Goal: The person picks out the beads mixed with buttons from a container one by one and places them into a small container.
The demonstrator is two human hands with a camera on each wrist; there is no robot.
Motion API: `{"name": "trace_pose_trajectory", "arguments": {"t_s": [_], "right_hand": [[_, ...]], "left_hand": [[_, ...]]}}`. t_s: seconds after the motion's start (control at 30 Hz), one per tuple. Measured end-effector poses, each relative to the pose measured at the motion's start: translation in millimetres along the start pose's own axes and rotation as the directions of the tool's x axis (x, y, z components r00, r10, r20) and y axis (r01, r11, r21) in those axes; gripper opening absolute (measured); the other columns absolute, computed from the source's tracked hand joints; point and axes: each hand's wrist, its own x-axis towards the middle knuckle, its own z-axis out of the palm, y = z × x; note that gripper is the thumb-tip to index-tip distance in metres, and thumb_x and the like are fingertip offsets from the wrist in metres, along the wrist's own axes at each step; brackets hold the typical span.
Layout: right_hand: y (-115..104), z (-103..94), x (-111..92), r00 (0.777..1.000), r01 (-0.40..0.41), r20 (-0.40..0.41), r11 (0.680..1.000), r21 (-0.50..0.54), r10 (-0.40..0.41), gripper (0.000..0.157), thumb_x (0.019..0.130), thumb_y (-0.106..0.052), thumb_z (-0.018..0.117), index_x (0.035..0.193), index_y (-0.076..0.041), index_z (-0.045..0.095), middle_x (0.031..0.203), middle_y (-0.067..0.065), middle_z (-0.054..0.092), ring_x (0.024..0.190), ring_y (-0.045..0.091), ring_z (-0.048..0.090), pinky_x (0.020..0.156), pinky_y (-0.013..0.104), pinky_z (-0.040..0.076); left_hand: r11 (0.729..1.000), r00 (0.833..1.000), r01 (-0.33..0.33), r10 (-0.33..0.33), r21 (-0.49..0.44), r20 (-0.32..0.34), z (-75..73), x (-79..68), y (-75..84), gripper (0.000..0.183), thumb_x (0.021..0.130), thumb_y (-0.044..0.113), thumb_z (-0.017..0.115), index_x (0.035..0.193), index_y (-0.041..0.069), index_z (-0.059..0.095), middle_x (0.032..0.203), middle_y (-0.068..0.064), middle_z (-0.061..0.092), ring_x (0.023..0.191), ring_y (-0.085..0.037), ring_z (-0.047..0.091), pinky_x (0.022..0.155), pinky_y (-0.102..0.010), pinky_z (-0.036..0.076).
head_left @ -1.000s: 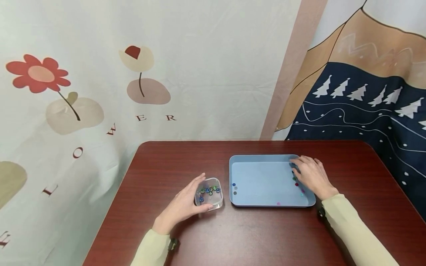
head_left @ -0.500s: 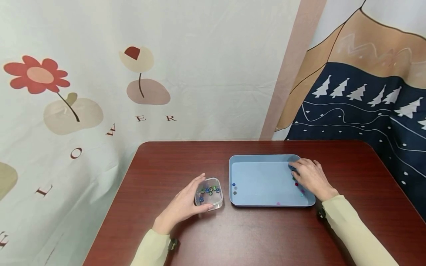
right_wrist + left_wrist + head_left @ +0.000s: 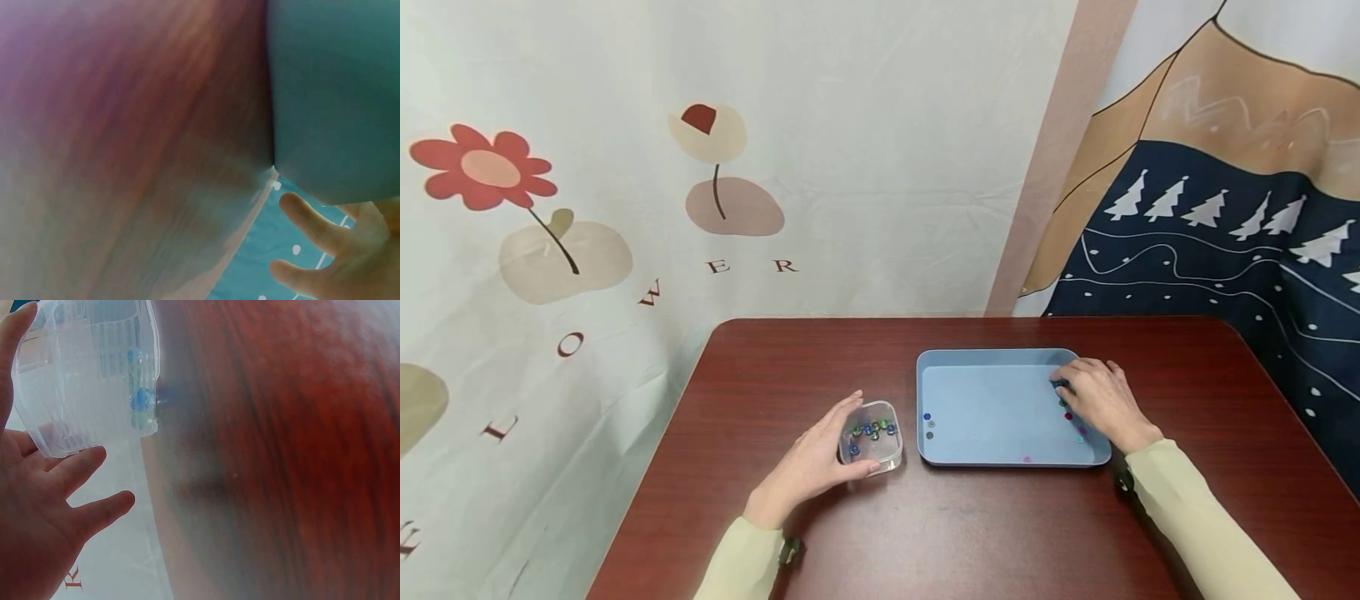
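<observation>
My left hand (image 3: pixel 812 454) holds a small clear plastic box (image 3: pixel 887 458), thumb at its near side and fingers along the far side. Several blue and green glass marbles (image 3: pixel 875 432) lie inside. In the left wrist view the box (image 3: pixel 81 381) stands tilted between thumb and fingers. Over the right wall of a light blue tray (image 3: pixel 985 408) reaches my right hand (image 3: pixel 1101 400). Its thumb and fingertips come together on a small dark round piece (image 3: pixel 1060 382), partly hidden. In the right wrist view the tray's outside (image 3: pixel 337 94) covers those fingertips; two other fingers stretch below it.
Small coloured round pieces lie along the tray's right side, among them a red one (image 3: pixel 1068 416). A blue piece (image 3: pixel 927 417) and others sit at its left, a pink one (image 3: pixel 1027 459) at the near edge. Everything rests on a dark red wooden table (image 3: pixel 970 533) before a printed curtain (image 3: pixel 880 167).
My right hand's thumb and fingertips have drawn closer together over the dark piece at the tray's right side. The left hand and the box have stayed in place.
</observation>
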Motion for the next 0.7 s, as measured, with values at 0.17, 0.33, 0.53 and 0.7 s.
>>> {"name": "trace_pose_trajectory", "arguments": {"t_s": [0.17, 0.33, 0.53, 0.7], "right_hand": [[0, -0.5, 0, 1.000, 0.001, -0.003, 1.000, 0.012, -0.001, 0.020, 0.089, -0.007, 0.079, 0.109, -0.004, 0.077, 0.112, 0.019, 0.072, 0.116, 0.046, 0.059, 0.098, 0.079, 0.035], [0, -2.2, -1, 1.000, 0.004, 0.003, 1.000, 0.020, -0.004, 0.021, 0.090, -0.009, 0.079, 0.110, -0.005, 0.077, 0.116, 0.020, 0.072, 0.119, 0.045, 0.058, 0.098, 0.080, 0.035], [-2, -8.1, -3, 1.000, 0.000, -0.012, 0.999, 0.035, 0.000, 0.021, 0.092, -0.011, 0.077, 0.112, -0.005, 0.076, 0.125, 0.022, 0.068, 0.130, 0.047, 0.049, 0.103, 0.079, 0.031], [-5, -13.9, -4, 0.996, 0.038, -0.078, 0.999, 0.025, -0.036, 0.021, 0.092, -0.011, 0.077, 0.112, -0.004, 0.076, 0.127, 0.022, 0.067, 0.134, 0.049, 0.046, 0.104, 0.077, 0.032]], "left_hand": [[1.000, 1.000, -0.001, 0.001, 0.004, 0.001, -0.2, 0.0, 0.2, 0.101, 0.080, 0.062, 0.082, 0.158, 0.013, 0.041, 0.166, 0.002, 0.037, 0.140, -0.027, 0.051, 0.108, -0.059, 0.045], [1.000, 1.000, 0.002, -0.002, 0.000, 0.002, -0.6, -0.2, 0.9, 0.101, 0.080, 0.061, 0.082, 0.158, 0.013, 0.041, 0.166, 0.003, 0.036, 0.141, -0.027, 0.050, 0.108, -0.058, 0.045], [1.000, 1.000, 0.007, -0.007, 0.000, 0.005, -0.8, -0.7, 1.3, 0.101, 0.080, 0.062, 0.082, 0.159, 0.013, 0.040, 0.166, 0.003, 0.036, 0.141, -0.027, 0.049, 0.108, -0.057, 0.045], [1.000, 1.000, -0.002, 0.002, 0.003, 0.003, -1.0, -0.5, 0.7, 0.100, 0.080, 0.060, 0.082, 0.158, 0.012, 0.041, 0.166, 0.002, 0.036, 0.142, -0.026, 0.048, 0.109, -0.057, 0.045]]}}
